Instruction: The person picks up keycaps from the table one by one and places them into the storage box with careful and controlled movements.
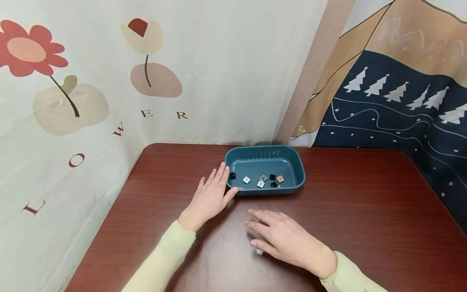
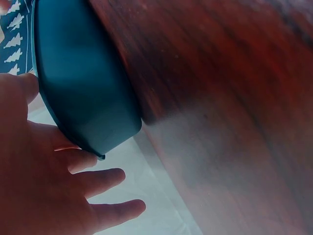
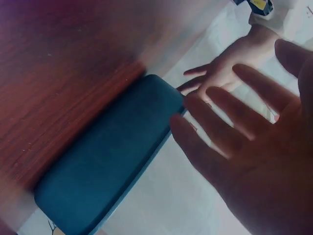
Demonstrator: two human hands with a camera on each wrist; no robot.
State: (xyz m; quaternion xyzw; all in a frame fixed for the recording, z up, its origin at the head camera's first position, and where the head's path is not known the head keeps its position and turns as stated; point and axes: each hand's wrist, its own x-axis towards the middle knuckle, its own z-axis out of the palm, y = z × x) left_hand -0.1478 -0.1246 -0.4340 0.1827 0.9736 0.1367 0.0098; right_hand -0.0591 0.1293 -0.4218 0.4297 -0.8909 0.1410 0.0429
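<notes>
A blue-green plastic tray (image 1: 270,192) stands near the table's far edge. On its floor lie several small square pieces (image 1: 260,184), white, black, grey and one with orange. My left hand (image 1: 209,198) rests at the tray's left end, fingers straight along the rim and thumb at the near corner. In the left wrist view its fingertips overlap the tray's rim (image 2: 54,115). My right hand (image 1: 288,239) is over the table in front of the tray, fingers loosely spread and holding nothing. A small white piece (image 1: 259,252) shows just below its thumb, partly hidden.
The dark red-brown wooden table (image 1: 365,202) extends to both sides of the tray. Behind it hangs a pale curtain (image 1: 226,81) with flowers and letters, and a dark blue cloth (image 1: 383,109) with white trees at the right.
</notes>
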